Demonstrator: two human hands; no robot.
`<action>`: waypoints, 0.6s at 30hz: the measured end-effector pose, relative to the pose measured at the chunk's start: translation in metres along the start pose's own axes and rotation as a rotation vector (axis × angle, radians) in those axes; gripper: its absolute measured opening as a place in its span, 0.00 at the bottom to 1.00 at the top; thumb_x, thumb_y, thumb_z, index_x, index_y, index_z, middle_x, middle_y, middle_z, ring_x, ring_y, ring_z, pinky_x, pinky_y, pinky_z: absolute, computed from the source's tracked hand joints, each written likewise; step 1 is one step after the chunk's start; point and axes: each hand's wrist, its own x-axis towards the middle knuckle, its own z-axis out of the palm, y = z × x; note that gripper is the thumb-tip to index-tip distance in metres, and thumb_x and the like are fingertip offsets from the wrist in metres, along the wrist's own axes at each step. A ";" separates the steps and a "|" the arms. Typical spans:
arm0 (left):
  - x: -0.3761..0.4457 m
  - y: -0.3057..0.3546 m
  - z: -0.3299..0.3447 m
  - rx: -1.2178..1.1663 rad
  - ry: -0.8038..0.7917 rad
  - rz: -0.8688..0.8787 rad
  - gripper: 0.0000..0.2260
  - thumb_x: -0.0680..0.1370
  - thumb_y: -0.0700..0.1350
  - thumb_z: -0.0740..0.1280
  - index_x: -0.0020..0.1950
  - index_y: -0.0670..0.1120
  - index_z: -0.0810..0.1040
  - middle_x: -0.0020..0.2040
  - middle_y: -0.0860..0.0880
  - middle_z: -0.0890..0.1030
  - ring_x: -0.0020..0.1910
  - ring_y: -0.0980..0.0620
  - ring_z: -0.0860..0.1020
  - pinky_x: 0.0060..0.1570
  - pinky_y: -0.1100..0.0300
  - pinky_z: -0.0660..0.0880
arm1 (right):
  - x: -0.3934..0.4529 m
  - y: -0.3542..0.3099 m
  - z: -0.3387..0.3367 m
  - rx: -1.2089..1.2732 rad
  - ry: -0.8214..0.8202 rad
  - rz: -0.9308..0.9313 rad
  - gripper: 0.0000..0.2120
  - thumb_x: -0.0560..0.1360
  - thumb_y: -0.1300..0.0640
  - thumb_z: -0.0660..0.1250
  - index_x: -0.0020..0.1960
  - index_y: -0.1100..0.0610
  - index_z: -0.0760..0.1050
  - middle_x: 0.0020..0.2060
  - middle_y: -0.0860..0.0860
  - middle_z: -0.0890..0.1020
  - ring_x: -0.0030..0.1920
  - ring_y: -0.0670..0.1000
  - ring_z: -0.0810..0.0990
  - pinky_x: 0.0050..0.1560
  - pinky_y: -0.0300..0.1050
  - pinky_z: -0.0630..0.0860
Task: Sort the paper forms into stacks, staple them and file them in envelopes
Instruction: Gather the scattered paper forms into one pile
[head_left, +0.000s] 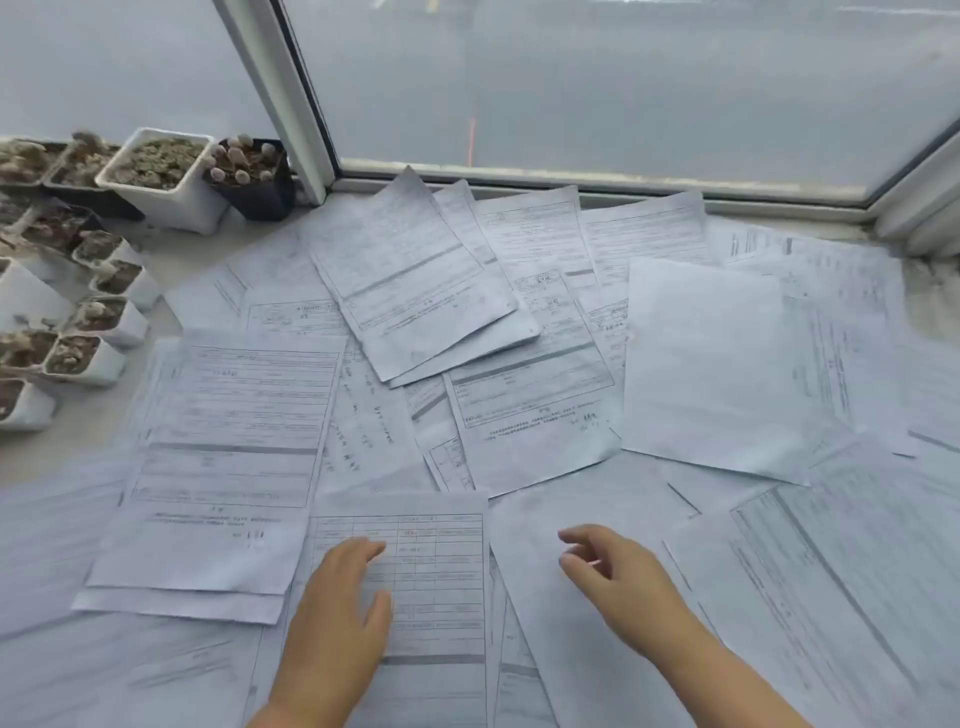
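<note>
Many white printed paper forms lie scattered and overlapping across a pale sill, most face up, a few blank side up. My left hand rests flat, fingers apart, on a form with a table grid near the front. My right hand hovers just over a blank sheet to the right, fingers loosely curled and apart, holding nothing. A two-sheet pile lies to the left. A blank sheet sits at the right centre. No stapler or envelopes are in view.
Several small square pots with succulents crowd the left edge and back left corner. A window frame and glass run along the back, with a corner post at the right.
</note>
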 end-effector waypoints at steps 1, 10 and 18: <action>-0.003 -0.010 -0.002 0.066 -0.008 0.043 0.19 0.76 0.40 0.68 0.65 0.54 0.73 0.65 0.57 0.69 0.63 0.59 0.66 0.63 0.60 0.64 | -0.003 0.001 0.014 -0.030 -0.057 0.019 0.09 0.78 0.53 0.66 0.57 0.43 0.75 0.46 0.39 0.80 0.41 0.37 0.78 0.43 0.28 0.71; -0.023 -0.062 0.008 0.527 -0.255 0.232 0.43 0.59 0.65 0.71 0.71 0.51 0.68 0.72 0.45 0.66 0.68 0.45 0.64 0.69 0.55 0.56 | -0.062 0.012 0.098 -0.166 0.018 -0.031 0.13 0.77 0.55 0.65 0.59 0.41 0.73 0.56 0.32 0.73 0.56 0.31 0.71 0.52 0.24 0.69; -0.025 -0.048 0.002 0.500 -0.201 0.206 0.38 0.79 0.64 0.56 0.73 0.56 0.29 0.70 0.53 0.25 0.76 0.52 0.33 0.71 0.58 0.35 | -0.092 0.014 0.113 0.413 0.082 0.510 0.09 0.77 0.62 0.66 0.56 0.57 0.80 0.49 0.50 0.85 0.48 0.47 0.83 0.46 0.38 0.77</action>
